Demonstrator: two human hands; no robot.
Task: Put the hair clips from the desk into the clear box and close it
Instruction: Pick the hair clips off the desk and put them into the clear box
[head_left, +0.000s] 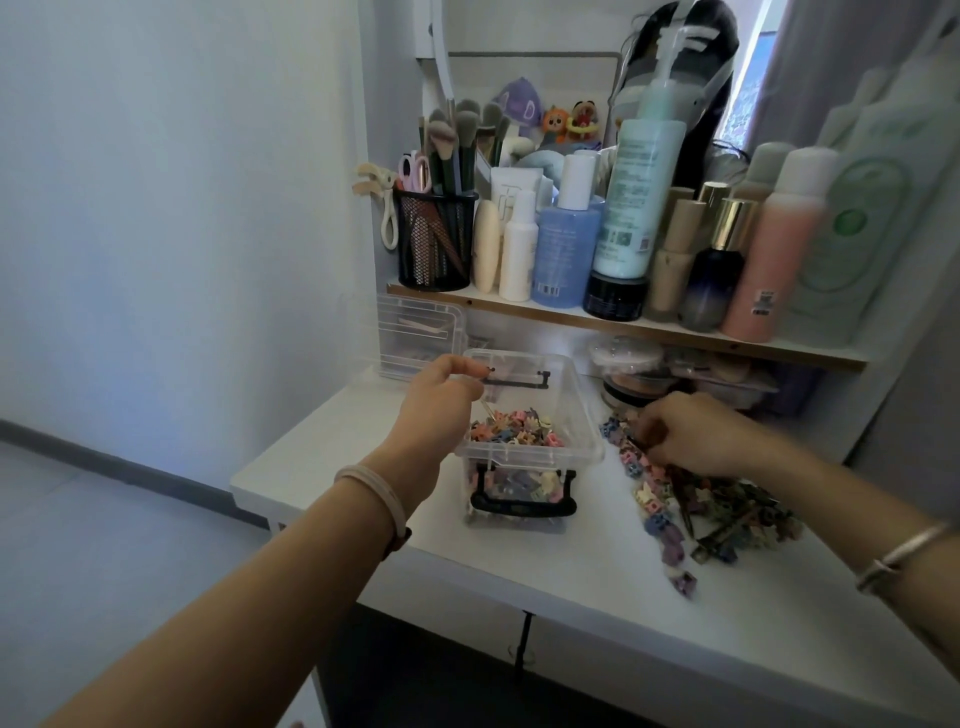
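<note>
Starting nearest you, the heap of small pastel plastic hair clips (691, 499) runs up the frame's right side. Your right hand (691, 434) grips clips at its far end, just right of the open clear plastic box (589, 441). Your left hand (441, 400) hovers pinched over its left rim; whether it holds anything, you cannot tell.

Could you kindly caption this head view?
Left hand over the open clear box; right hand gathering hair clips on the desk.
</note>
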